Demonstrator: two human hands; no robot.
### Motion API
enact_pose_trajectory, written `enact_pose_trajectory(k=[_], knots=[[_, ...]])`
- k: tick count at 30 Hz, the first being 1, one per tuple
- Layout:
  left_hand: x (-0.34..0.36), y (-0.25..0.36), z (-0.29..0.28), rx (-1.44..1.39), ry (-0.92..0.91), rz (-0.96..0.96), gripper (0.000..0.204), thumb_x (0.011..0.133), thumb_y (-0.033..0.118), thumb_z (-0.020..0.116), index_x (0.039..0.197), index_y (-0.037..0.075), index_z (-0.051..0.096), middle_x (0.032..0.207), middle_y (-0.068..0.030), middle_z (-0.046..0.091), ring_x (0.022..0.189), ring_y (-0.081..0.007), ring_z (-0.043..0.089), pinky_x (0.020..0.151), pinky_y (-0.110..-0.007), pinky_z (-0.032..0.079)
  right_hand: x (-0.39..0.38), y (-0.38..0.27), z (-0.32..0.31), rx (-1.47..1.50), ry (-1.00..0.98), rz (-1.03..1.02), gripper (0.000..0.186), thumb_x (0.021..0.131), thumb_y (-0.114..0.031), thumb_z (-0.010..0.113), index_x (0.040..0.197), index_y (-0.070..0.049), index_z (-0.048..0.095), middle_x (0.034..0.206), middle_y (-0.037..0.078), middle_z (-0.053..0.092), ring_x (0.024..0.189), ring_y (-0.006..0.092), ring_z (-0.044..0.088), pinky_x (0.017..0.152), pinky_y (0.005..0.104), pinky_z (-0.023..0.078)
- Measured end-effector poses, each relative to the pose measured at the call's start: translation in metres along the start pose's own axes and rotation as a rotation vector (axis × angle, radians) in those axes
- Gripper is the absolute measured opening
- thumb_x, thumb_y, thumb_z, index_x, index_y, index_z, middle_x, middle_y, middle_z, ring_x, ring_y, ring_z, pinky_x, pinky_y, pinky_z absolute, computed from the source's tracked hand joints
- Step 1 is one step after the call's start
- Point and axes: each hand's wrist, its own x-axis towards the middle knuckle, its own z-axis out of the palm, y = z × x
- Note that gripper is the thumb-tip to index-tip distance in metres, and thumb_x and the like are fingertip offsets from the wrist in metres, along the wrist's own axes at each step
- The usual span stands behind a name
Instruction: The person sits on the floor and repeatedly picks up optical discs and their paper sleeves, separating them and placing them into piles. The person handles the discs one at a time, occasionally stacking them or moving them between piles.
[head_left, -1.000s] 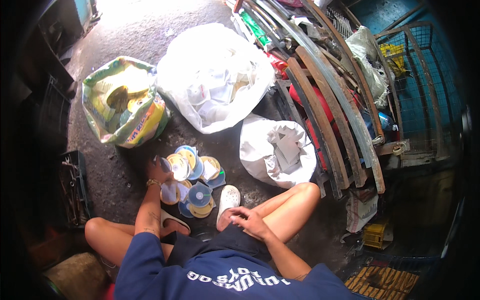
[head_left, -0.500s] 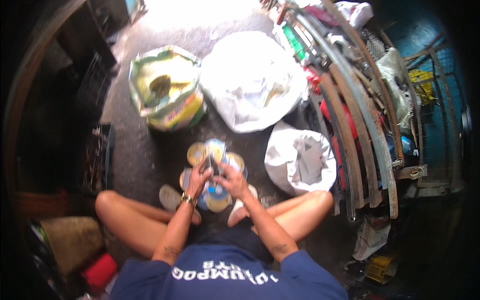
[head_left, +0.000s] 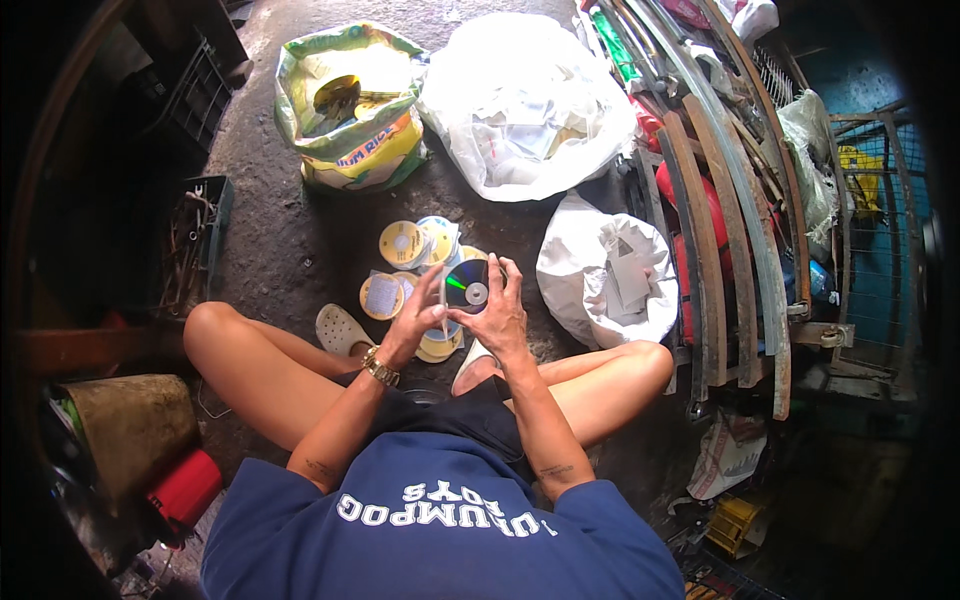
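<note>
My right hand [head_left: 503,318] grips a shiny dark disc [head_left: 466,284] by its rim, with a green glint on its face and a pale hub. Close beside it, my left hand [head_left: 412,318] pinches a thin pale flat piece [head_left: 443,310], seen edge-on; whether it is a sleeve or a case I cannot tell. Beneath the hands, several discs with yellow labels [head_left: 402,243] lie spread on the floor between my feet, some in clear sleeves. My hands and the held disc hide part of them.
Ahead stand a yellow-green sack [head_left: 372,150] holding discs and a large white sack [head_left: 510,165] of pale, clear pieces. A smaller white sack [head_left: 570,265] holds flat grey-white pieces. Long metal bars [head_left: 745,235] line the right side; a tool bin [head_left: 205,215] is left.
My hands have parted slightly and come nearer, and the disc's shiny face now shows between them. The whole view has shifted, with the sacks higher in the picture.
</note>
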Motion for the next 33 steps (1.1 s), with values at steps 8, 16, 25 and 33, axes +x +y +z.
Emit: enact_pose_trajectory(k=[8, 16, 25, 33], knots=[[-0.016, -0.015, 0.01, 0.126, 0.087, -0.047, 0.095, 0.086, 0.056, 0.07, 0.16, 0.01, 0.034, 0.155, -0.0254, 0.042, 0.143, -0.0402, 0.043, 0.118, -0.049, 0.036, 0.002, 0.009, -0.006, -0.071, -0.4, -0.157, 0.105, 0.072, -0.049, 0.083, 0.155, 0.002, 0.041, 0.16, 0.024, 0.037, 0.14, 0.0466, 0.043, 0.117, 0.0508, 0.039], [0.003, -0.043, -0.037, 0.134, 0.339, -0.225, 0.097, 0.085, 0.058, 0.069, 0.159, 0.008, 0.034, 0.157, -0.0271, 0.04, 0.144, -0.0395, 0.043, 0.112, -0.052, 0.043, 0.078, -0.008, -0.069, -0.071, -0.452, -0.077, 0.03, 0.095, -0.023, 0.058, 0.109, 0.0, 0.07, 0.093, 0.025, 0.073, 0.087, 0.0395, 0.073, 0.082, 0.0472, 0.057], [0.001, -0.038, -0.031, -0.033, 0.349, -0.223, 0.103, 0.084, 0.057, 0.073, 0.163, 0.013, 0.024, 0.158, -0.027, 0.036, 0.14, -0.0421, 0.047, 0.097, -0.061, 0.052, 0.1, -0.037, -0.05, 0.649, -0.255, 0.024, 0.056, 0.099, -0.031, 0.072, 0.145, -0.002, 0.058, 0.124, 0.019, 0.072, 0.101, 0.0244, 0.073, 0.086, 0.0321, 0.059], [-0.004, -0.027, -0.009, 0.267, 0.242, 0.113, 0.087, 0.089, 0.026, 0.083, 0.16, 0.011, 0.035, 0.146, -0.0187, 0.051, 0.133, -0.0259, 0.052, 0.107, -0.043, 0.048, 0.068, 0.035, -0.003, 0.325, -0.386, 0.013, 0.068, 0.082, -0.04, 0.086, 0.138, -0.009, 0.065, 0.128, 0.019, 0.067, 0.112, 0.0263, 0.067, 0.096, 0.037, 0.053]])
